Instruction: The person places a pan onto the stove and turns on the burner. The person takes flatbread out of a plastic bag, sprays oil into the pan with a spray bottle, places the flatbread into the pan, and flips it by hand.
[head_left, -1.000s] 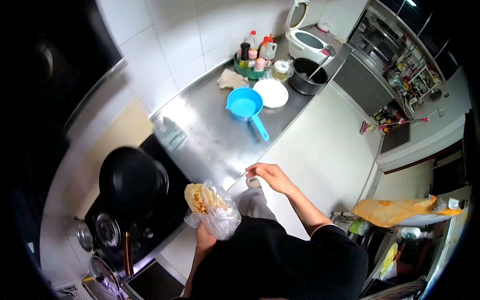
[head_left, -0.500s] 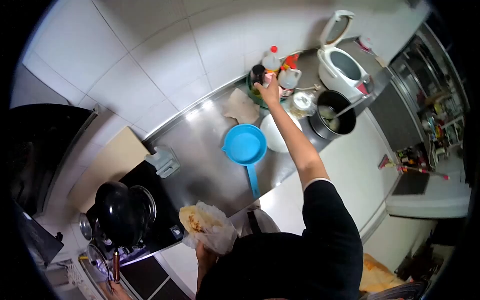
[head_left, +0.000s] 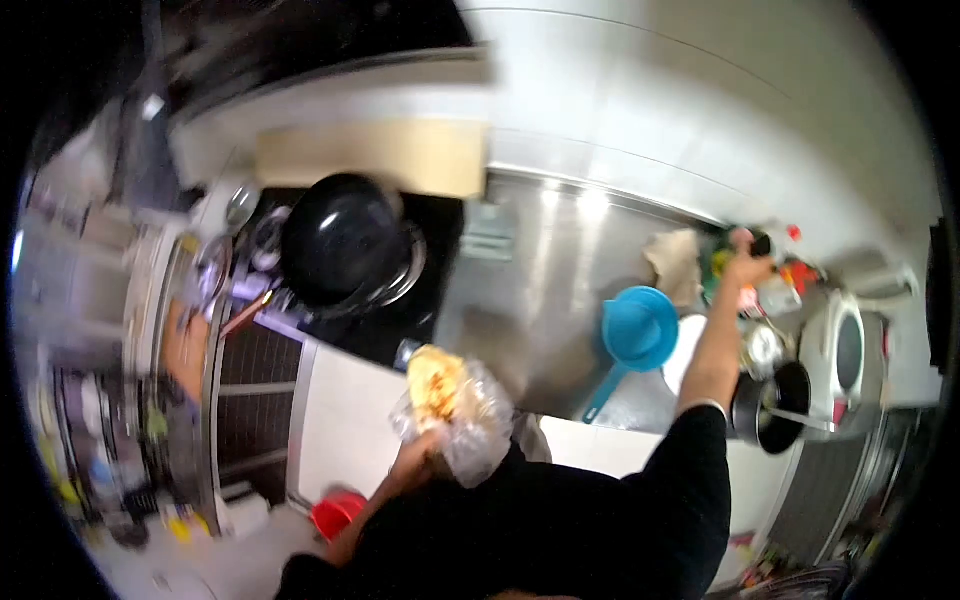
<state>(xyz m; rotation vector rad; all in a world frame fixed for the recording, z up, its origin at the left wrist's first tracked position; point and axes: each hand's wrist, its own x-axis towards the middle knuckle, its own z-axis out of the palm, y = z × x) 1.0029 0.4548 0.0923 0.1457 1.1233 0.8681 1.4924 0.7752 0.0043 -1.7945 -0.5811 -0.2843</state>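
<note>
My left hand is closed around a clear plastic bag near my body. Out of the bag's mouth shows a pale flatbread with brown-red patches. My right arm reaches across the counter to the bottles by the wall. There my right hand, smeared by motion, is closed around a dark-capped bottle; the fingers hide much of it. Beside this hand lie a beige cloth and an orange-red bottle top. A blue long-handled dipper sits nearer me, next to a white plate.
To the left, a black wok sits on the stove, its handle pointing toward the front left. At the right stand a dark pot with a utensil in it and an open white rice cooker. A red basin is on the floor.
The head view has swung left and turned, so the stove sits more centrally and the bottles farther right. The bottle's dark cap has shifted to the other side of my right fingers. My left hand keeps the bag.
</note>
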